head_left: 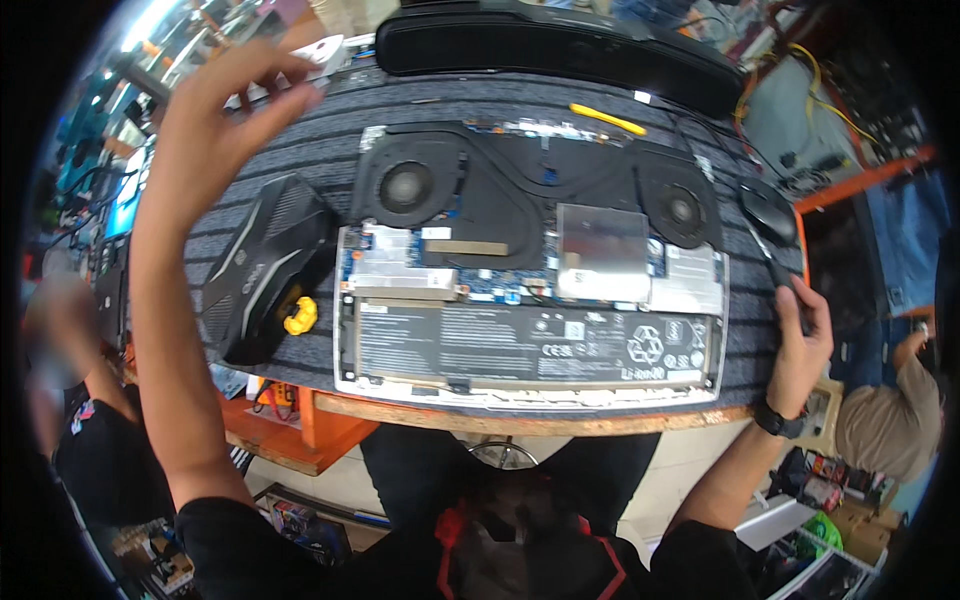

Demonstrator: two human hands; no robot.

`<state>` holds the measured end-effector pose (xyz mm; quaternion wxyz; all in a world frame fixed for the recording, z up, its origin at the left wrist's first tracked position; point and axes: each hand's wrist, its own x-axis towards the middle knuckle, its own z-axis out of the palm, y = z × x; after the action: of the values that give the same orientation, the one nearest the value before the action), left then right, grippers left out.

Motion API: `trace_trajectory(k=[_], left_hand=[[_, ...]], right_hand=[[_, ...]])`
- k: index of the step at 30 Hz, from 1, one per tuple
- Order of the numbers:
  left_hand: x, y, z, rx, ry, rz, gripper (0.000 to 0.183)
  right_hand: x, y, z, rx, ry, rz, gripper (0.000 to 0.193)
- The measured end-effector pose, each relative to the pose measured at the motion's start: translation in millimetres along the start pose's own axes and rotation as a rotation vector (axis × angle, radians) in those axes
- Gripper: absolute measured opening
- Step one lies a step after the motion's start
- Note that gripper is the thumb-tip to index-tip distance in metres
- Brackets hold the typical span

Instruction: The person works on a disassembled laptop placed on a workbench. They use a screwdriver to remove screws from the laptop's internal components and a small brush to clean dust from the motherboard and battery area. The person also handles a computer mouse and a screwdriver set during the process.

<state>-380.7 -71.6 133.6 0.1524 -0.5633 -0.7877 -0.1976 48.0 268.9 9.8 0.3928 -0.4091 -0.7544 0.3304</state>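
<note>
An opened laptop (490,205) lies on the striped dark mat with its inside facing up. Its wide black battery (490,340) fills the near side, and two round fans (405,187) sit at the far corners. My left hand (225,115) is raised over the far left of the mat, thumb and forefinger apart. Just past its fingertips is a small white piece (325,52); I see no grip on it. At the right edge of the mat my right hand (803,340) is closed round a screwdriver (783,270), its shaft pointing away toward a black mouse (768,212).
A black boxy device (270,270) with a yellow piece (300,316) stands left of the laptop. A yellow pry stick (607,119) lies beyond it, before a long black speaker bar (550,48). Cables lie at the far right. Other people are at both sides.
</note>
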Motion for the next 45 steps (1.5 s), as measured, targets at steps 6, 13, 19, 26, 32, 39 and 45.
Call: trace_trajectory(k=[6,13,19,26,32,39,45], left_hand=[[-69,72,7,-0.305,-0.246,0.151,0.043],[-97,100,44,-0.271,-0.376,0.199,0.062],[-93,112,52,-0.215,-0.353,0.171,0.062],[-90,114,54,-0.177,-0.339,0.199,0.057],[-95,96,37,-0.225,-0.335,0.221,0.063],[-108,52,17,-0.250,-0.252,0.141,0.063],[-114,53,19,-0.267,-0.330,0.156,0.063]], right_hand=[[-16,-2,7,-0.243,-0.053,-0.146,0.027],[-14,-6,11,-0.170,-0.045,-0.157,0.030],[-16,-8,7,-0.145,0.059,-0.369,0.019],[-34,-55,2,-0.202,-0.428,-0.740,0.036],[-33,-94,27,-0.372,-0.772,-0.868,0.057],[-32,-116,35,-0.504,-0.852,-0.863,0.072],[-37,-131,46,-0.547,-0.874,-0.872,0.072]])
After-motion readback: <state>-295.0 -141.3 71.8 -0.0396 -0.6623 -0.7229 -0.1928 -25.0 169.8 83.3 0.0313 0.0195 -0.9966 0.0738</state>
